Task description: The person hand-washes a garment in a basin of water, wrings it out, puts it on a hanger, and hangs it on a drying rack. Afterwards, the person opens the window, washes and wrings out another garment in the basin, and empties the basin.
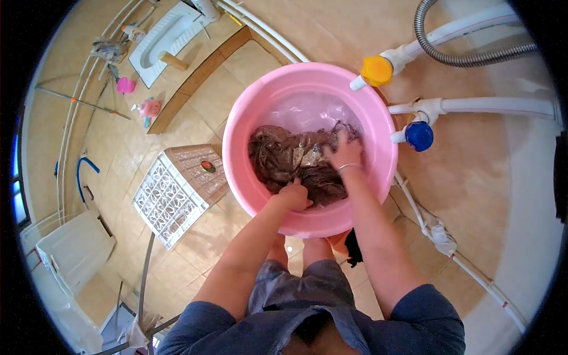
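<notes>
A large pink basin point(236, 112) holds water and a soaked dark brown cloth point(278, 154). My left hand point(294, 195) is at the near side of the cloth, its fingers curled on a dark fold. On the right side of the cloth lies my right hand point(344, 152), its fingers spread over the wet fabric near the basin's inner wall. A bracelet circles the right wrist. Part of the cloth is under the water, and its lower folds are hidden.
A yellow-handled tap point(377, 71) and a blue-handled tap point(419, 136) reach toward the basin's right rim. Left of it stands a white plastic basket point(171, 198). A squat toilet point(168, 41) is at the upper left, with a pink bottle point(150, 107) near its step.
</notes>
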`<state>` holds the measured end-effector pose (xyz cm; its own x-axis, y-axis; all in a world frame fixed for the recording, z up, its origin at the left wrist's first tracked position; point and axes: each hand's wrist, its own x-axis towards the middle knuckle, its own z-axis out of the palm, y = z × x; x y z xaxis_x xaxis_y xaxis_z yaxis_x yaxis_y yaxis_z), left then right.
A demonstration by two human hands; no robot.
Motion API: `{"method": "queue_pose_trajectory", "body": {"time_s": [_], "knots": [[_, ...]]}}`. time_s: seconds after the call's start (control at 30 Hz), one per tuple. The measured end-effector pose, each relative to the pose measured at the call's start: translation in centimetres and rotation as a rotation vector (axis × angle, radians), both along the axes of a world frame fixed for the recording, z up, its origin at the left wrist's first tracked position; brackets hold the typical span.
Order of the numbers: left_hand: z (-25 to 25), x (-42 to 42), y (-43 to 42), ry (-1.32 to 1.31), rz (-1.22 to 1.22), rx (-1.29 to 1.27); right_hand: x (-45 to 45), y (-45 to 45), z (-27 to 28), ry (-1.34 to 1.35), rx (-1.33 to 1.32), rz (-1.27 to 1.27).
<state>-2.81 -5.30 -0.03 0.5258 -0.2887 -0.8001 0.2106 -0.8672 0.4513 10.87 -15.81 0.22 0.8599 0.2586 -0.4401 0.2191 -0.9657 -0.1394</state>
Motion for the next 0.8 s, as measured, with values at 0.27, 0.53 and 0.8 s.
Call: {"method": "queue_pose_trajectory", "body": {"time_s": [0.27,0.53,0.8], "knots": [[-0.2,3.2,5.1,-0.173,1.444,-0.115,-0.6,2.0,-0.7,0.293,0.468,-0.275],[4.4,4.7,3.1,0.012,1.967,-1.041,-7.3,5.5,7.7,0.002,1.061,-0.073],[3.0,2.8,6.3,-0.479,1.086,-0.205,2.2,-0.1,1.5,0.086,0.258,-0.167]]}}
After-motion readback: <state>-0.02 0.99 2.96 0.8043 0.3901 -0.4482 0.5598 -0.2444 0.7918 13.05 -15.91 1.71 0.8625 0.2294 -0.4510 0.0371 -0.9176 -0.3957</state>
